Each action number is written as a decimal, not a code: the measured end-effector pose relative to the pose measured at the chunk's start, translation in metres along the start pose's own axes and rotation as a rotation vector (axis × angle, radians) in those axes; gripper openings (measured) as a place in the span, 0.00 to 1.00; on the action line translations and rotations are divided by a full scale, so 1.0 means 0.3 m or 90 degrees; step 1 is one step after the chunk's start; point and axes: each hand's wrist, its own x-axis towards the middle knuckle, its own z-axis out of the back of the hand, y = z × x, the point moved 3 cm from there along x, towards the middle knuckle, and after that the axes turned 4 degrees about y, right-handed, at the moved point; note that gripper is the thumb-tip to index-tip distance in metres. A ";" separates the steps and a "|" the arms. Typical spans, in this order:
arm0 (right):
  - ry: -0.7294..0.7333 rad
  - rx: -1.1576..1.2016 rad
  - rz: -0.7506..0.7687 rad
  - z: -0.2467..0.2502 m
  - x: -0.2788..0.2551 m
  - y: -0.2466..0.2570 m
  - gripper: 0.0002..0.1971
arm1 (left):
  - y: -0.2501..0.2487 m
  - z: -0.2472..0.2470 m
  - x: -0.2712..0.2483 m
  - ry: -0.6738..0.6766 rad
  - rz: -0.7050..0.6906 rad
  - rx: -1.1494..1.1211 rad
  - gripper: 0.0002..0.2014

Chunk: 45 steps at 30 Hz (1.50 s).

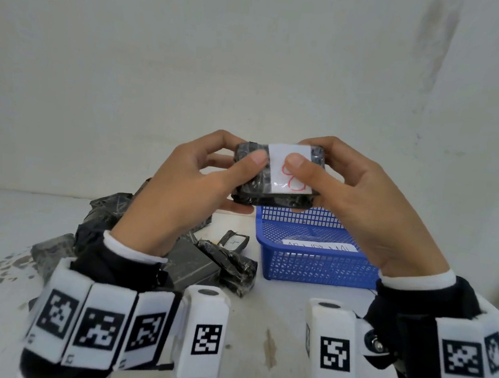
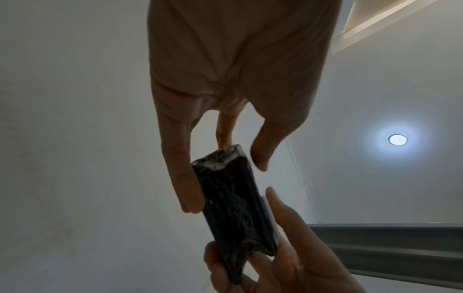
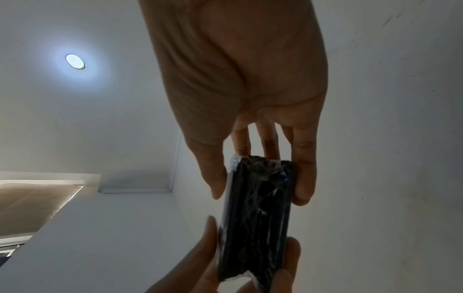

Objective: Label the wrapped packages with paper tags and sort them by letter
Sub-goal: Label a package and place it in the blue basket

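Observation:
Both hands hold one black wrapped package (image 1: 250, 179) up above the table. A white paper tag (image 1: 278, 168) with a red letter lies across its front. My left hand (image 1: 210, 172) grips the package's left end, thumb on the front face and fingers behind. My right hand (image 1: 344, 186) grips the right end, its thumb pressing on the tag. In the left wrist view the package (image 2: 233, 208) shows edge-on between my left hand's (image 2: 220, 168) fingers and thumb. The right wrist view shows the package (image 3: 258, 216) the same way in my right hand (image 3: 258, 178).
A blue mesh basket (image 1: 317, 263) with a white paper slip (image 1: 319, 246) inside stands on the white table, under the right hand. Several black wrapped packages (image 1: 228, 263) lie in a heap left of it, one small one with a tag (image 1: 234, 241). A white wall rises behind.

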 end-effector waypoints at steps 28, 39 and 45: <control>0.026 -0.040 -0.096 -0.021 -0.005 0.006 0.31 | -0.008 0.004 -0.002 0.024 -0.098 0.028 0.13; 0.015 0.098 -0.071 -0.020 -0.001 0.008 0.16 | -0.003 0.004 0.000 -0.001 0.009 -0.028 0.14; 0.024 0.024 -0.024 -0.030 0.001 0.004 0.19 | -0.009 -0.006 -0.003 0.017 -0.017 -0.003 0.14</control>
